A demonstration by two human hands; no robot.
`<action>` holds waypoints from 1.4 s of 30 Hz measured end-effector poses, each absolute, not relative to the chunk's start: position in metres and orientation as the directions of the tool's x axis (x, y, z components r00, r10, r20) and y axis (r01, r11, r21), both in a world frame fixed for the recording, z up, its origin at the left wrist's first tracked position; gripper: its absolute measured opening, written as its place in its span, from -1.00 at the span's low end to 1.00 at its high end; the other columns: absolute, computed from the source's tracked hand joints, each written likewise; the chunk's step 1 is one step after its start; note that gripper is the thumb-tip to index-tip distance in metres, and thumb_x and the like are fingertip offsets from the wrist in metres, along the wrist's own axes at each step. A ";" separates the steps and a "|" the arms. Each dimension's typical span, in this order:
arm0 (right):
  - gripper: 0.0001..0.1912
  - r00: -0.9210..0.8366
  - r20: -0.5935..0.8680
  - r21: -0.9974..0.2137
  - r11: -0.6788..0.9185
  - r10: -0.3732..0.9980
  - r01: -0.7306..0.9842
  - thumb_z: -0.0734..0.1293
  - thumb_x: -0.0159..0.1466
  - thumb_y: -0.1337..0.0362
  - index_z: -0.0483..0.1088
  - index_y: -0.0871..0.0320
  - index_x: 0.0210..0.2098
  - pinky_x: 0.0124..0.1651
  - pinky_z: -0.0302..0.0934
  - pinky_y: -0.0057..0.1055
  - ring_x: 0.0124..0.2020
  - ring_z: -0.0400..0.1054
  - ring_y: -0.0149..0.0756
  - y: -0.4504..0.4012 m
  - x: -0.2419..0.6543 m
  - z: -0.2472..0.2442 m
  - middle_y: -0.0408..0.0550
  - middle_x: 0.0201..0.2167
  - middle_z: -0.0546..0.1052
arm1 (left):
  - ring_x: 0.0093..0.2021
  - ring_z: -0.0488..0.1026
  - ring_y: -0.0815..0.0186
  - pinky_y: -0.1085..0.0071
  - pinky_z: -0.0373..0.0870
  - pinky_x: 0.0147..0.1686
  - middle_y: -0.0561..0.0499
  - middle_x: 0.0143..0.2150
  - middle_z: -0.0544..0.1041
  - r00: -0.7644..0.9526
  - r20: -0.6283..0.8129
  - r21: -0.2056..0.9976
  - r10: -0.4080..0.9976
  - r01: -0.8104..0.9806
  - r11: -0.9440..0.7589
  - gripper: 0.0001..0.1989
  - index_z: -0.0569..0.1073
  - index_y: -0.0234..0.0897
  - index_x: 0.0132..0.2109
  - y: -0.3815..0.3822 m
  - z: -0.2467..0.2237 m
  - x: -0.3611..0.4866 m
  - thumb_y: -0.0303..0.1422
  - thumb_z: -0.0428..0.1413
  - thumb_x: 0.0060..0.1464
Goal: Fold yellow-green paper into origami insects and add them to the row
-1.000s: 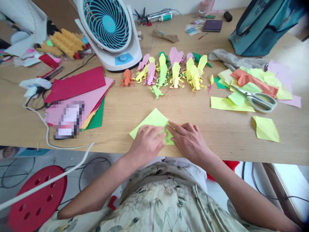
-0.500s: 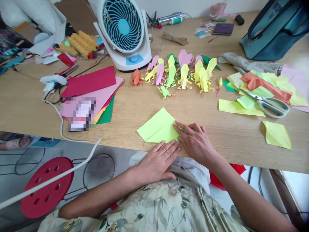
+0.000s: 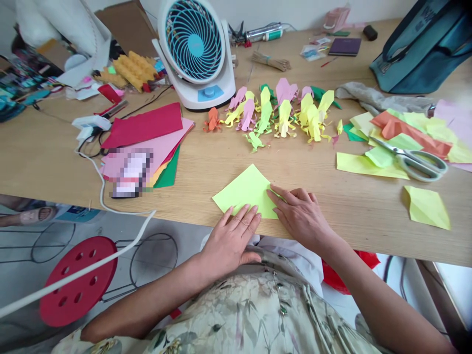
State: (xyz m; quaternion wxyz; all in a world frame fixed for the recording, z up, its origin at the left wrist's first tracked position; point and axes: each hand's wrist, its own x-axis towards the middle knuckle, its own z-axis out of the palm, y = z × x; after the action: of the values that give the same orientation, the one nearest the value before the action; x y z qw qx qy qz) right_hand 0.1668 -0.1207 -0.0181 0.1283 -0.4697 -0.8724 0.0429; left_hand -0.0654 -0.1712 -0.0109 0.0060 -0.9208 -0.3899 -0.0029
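left hand (image 3: 227,242) lay flat on yellow-green paper (image 3: 246,188) | right hand (image 3: 305,216) touched its right edge, unclenched (hands apart)

Wooden table (image 3: 184,206) with fan (image 3: 195,46), paper figures (image 3: 284,118), yellow-green sheet (image 3: 247,189), teal bag (image 3: 415,61) on it

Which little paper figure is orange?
The leftmost figure, just in front of the fan; the other figures are pink, yellow or green.

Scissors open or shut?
Shut, or very nearly: the blades of the scissors lie together as one narrow wedge, handle loops side by side.
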 end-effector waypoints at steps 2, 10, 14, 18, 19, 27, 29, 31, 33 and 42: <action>-0.54 -0.525 0.183 -0.194 0.554 0.831 0.809 0.13 0.42 0.24 0.21 0.02 0.30 -0.12 0.08 -0.11 -0.09 0.21 -0.05 -0.121 0.166 -0.017 -0.07 0.31 0.30 | 0.42 0.02 0.02 0.00 -0.18 0.36 -0.21 0.43 0.09 0.698 0.023 -0.022 0.716 0.716 -0.698 -0.10 0.12 -0.43 0.37 -0.171 -0.009 -0.067 0.21 -0.18 0.16; -0.54 -0.520 0.180 -0.216 0.550 0.835 0.807 0.13 0.42 0.24 0.21 0.00 0.30 -0.10 0.07 -0.12 -0.07 0.22 -0.06 -0.120 0.166 -0.016 -0.06 0.31 0.31 | 0.38 0.11 -0.01 -0.03 -0.07 0.33 -0.20 0.38 0.20 0.658 0.056 -0.068 0.751 0.753 -0.655 -0.17 0.19 -0.35 0.36 -0.176 -0.004 -0.094 0.18 -0.16 0.18; -0.56 -0.522 0.175 -0.202 0.549 0.835 0.811 0.13 0.43 0.24 0.25 0.03 0.27 -0.09 0.06 -0.14 -0.07 0.22 -0.08 -0.121 0.166 -0.016 -0.06 0.31 0.30 | 0.37 0.14 -0.04 -0.05 -0.06 0.32 -0.18 0.37 0.22 0.602 0.078 -0.111 0.795 0.798 -0.593 -0.22 0.22 -0.31 0.35 -0.180 -0.003 -0.110 0.15 -0.14 0.20; -0.57 -0.516 0.168 -0.181 0.541 0.840 0.821 0.14 0.43 0.24 0.27 0.07 0.26 -0.10 0.07 -0.16 -0.06 0.23 -0.09 -0.121 0.166 -0.014 -0.05 0.32 0.29 | 0.38 0.13 0.00 0.02 -0.03 0.32 -0.14 0.38 0.20 0.568 0.085 -0.128 0.818 0.821 -0.557 -0.24 0.22 -0.30 0.35 -0.184 -0.008 -0.119 0.14 -0.17 0.22; -0.57 -0.514 0.168 -0.178 0.539 0.841 0.824 0.14 0.43 0.24 0.27 0.08 0.26 -0.10 0.07 -0.16 -0.06 0.23 -0.09 -0.121 0.165 -0.013 -0.05 0.32 0.29 | 0.38 0.13 0.01 0.04 -0.01 0.31 -0.14 0.38 0.20 0.564 0.088 -0.127 0.821 0.824 -0.552 -0.24 0.22 -0.31 0.35 -0.184 -0.009 -0.121 0.14 -0.18 0.23; -0.56 -0.481 0.146 -0.192 0.502 0.864 0.843 0.10 0.43 0.29 0.28 0.10 0.26 -0.07 0.07 -0.10 -0.05 0.23 -0.06 -0.122 0.159 -0.012 -0.05 0.31 0.31 | 0.37 0.13 -0.02 0.01 -0.14 0.35 -0.20 0.37 0.23 0.622 0.175 -0.100 0.763 0.782 -0.615 -0.27 0.19 -0.34 0.36 -0.177 -0.007 -0.110 0.08 -0.15 0.27; -0.57 -0.479 0.153 -0.195 0.502 0.864 0.843 0.11 0.43 0.28 0.30 0.08 0.24 -0.06 0.08 -0.10 -0.03 0.23 -0.07 -0.121 0.159 -0.012 -0.08 0.32 0.29 | 0.39 0.09 -0.01 0.03 -0.20 0.36 -0.23 0.39 0.18 0.687 0.178 -0.072 0.705 0.723 -0.687 -0.18 0.10 -0.40 0.39 -0.168 -0.011 -0.098 0.13 -0.17 0.24; -0.58 -0.479 0.151 -0.194 0.501 0.865 0.844 0.11 0.42 0.28 0.30 0.07 0.23 -0.06 0.09 -0.10 -0.01 0.23 -0.07 -0.119 0.160 -0.011 -0.10 0.33 0.28 | 0.41 0.05 0.03 0.09 -0.22 0.37 -0.22 0.41 0.14 0.761 0.166 -0.039 0.628 0.641 -0.766 -0.12 0.04 -0.41 0.42 -0.159 -0.017 -0.084 0.18 -0.19 0.21; -0.58 -0.482 0.144 -0.188 0.502 0.864 0.844 0.10 0.43 0.28 0.29 0.08 0.24 -0.06 0.11 -0.10 -0.02 0.25 -0.08 -0.119 0.159 -0.007 -0.09 0.32 0.29 | 0.42 0.04 0.06 0.15 -0.19 0.37 -0.21 0.41 0.13 0.803 0.156 -0.013 0.576 0.584 -0.811 -0.12 0.02 -0.40 0.42 -0.153 -0.023 -0.073 0.18 -0.18 0.20; -0.33 -0.557 0.207 -0.270 0.594 0.804 0.758 0.06 0.43 0.00 0.08 0.36 0.35 0.41 -0.22 -0.05 0.41 -0.06 -0.09 -0.153 0.131 -0.016 0.19 0.41 0.06 | 0.37 0.14 0.04 0.09 0.00 0.33 -0.28 0.34 0.26 0.767 0.137 0.072 0.627 0.623 -0.779 -0.21 0.17 -0.41 0.36 -0.153 -0.033 -0.070 0.12 -0.16 0.24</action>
State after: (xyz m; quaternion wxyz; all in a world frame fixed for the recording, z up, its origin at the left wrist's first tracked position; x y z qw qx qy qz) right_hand 0.1308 -0.1529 -0.0157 0.1553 -0.4440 -0.8793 0.0749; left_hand -0.0704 -0.1529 -0.0328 -0.0112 -0.9399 -0.3324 -0.0771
